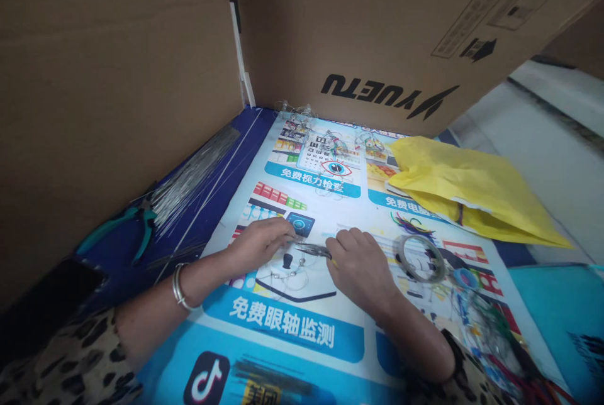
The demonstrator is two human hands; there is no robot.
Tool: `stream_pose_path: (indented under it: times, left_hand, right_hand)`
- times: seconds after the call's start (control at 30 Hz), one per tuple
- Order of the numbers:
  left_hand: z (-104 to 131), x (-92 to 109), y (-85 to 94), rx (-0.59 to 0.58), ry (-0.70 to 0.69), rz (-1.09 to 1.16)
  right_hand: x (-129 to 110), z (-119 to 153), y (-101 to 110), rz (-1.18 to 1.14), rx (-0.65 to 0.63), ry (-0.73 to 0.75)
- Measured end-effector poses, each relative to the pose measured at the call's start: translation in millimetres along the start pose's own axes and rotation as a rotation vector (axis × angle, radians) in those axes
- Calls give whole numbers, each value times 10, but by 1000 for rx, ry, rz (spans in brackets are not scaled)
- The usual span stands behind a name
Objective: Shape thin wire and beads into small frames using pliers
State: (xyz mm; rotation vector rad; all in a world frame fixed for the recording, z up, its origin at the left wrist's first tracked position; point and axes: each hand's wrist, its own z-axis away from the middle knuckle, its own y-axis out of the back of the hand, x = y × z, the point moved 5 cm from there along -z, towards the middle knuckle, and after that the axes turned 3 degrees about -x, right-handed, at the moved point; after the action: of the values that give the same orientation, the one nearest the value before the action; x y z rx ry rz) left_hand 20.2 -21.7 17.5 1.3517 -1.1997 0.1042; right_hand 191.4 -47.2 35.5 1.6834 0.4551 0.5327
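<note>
Over the printed sheet, my right hand (361,270) is wrapped round a pair of pliers (315,249), its metal jaws pointing left. My left hand (262,244) is closed in a pinch at the tips of those jaws. A thin beaded wire (283,275) with small pale beads loops down just below, seemingly running from the left fingertips; the exact grip point is too small to make out. Most of the pliers' handles lie hidden in my right fist.
Teal-handled pliers (141,229) and a bundle of straight wires (193,169) lie left. A roll of tape (419,258), tangled cords (491,323) and a yellow bag (472,182) are right. Wire tangles (335,144) lie farther back. Cardboard walls (377,27) enclose the back and left.
</note>
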Motion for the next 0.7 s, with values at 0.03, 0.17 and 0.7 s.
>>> stream_pose_path:
  times: [0.03,0.17,0.7]
  left_hand:
    - [-1,2,8,1,11,0]
    - [-13,13,32,4,24,8]
    - [-34,27,36,-20,37,37]
  right_hand:
    - [33,12,8,-25,14,13]
    - [182,24,6,-105,55,-58]
    - [8,-82,-25,11,-10,29]
